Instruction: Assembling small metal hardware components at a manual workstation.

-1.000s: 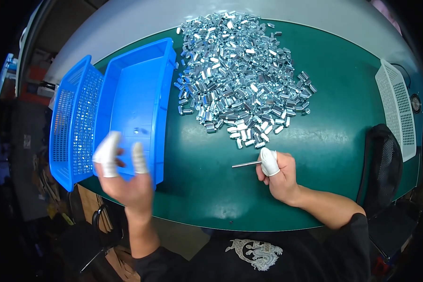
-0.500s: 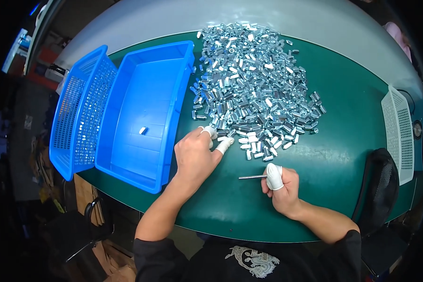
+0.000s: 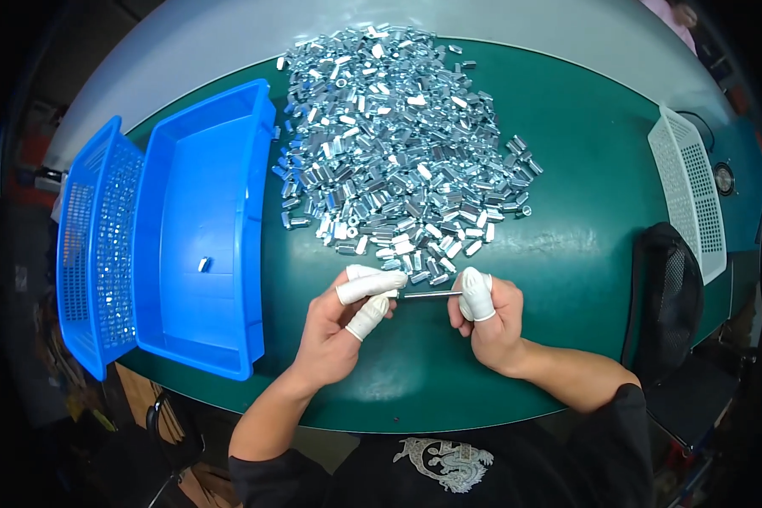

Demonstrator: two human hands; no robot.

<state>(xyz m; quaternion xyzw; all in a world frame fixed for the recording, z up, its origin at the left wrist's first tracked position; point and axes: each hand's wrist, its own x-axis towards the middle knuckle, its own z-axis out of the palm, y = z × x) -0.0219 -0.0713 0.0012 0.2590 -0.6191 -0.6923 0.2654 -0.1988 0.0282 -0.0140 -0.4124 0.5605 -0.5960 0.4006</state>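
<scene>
I see blue tub (image 3: 201,186) L, white basket (image 3: 690,195) R, nut pile (image 3: 389,152) just ahead; rod (image 3: 432,295) btwn hands: R hand (image 3: 493,317) grips it, L hand (image 3: 334,330) at tip, can't tell if gripping.

A slim, straight silvery rod (image 3: 432,295) runs left to right, its right end in the right hand (image 3: 489,313), its left tip at a small metal piece (image 3: 393,294) mostly hidden in the left hand (image 3: 334,330). Farther off, shiny hexagonal nuts (image 3: 398,144) lie heaped at all angles.
</scene>
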